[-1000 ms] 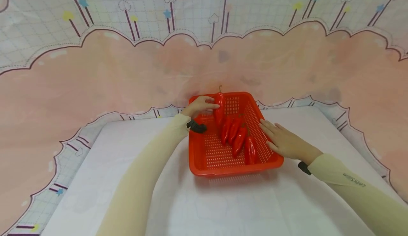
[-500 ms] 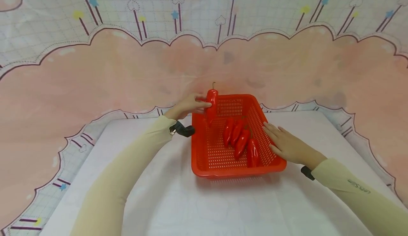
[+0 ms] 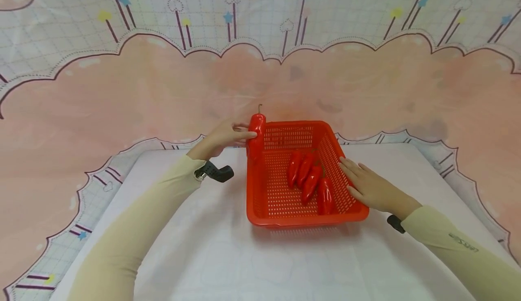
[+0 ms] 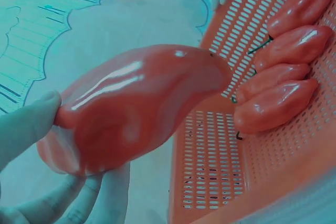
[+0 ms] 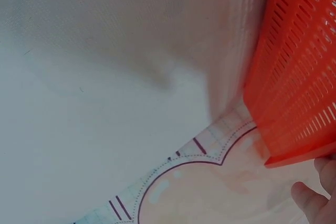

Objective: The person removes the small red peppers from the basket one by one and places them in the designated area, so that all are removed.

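My left hand (image 3: 229, 134) pinches a red pepper (image 3: 257, 131) between thumb and fingers, stem up, over the back left corner of the red basket (image 3: 307, 220). In the left wrist view this large glossy pepper (image 4: 136, 108) fills the middle, with the thumb on one side and fingers beneath. Several more red peppers (image 3: 310, 184) lie together in the basket's right half; the left wrist view also shows these peppers (image 4: 278, 106). Fingers straight, my right hand (image 3: 368, 185) rests against the basket's right rim. At the right wrist view's edge, fingertips (image 5: 307, 198) show beside the basket wall (image 5: 299, 72).
The basket, with slotted walls and floor, stands on a white table (image 3: 228, 265). Behind it hangs a patterned pink and white cloth (image 3: 183, 93). A black wrist camera (image 3: 217, 172) sticks out from the left wrist.
My left hand has carried the pepper leftward, from above the peppers in the basket to its back left rim. The right hand has kept its place on the right rim.
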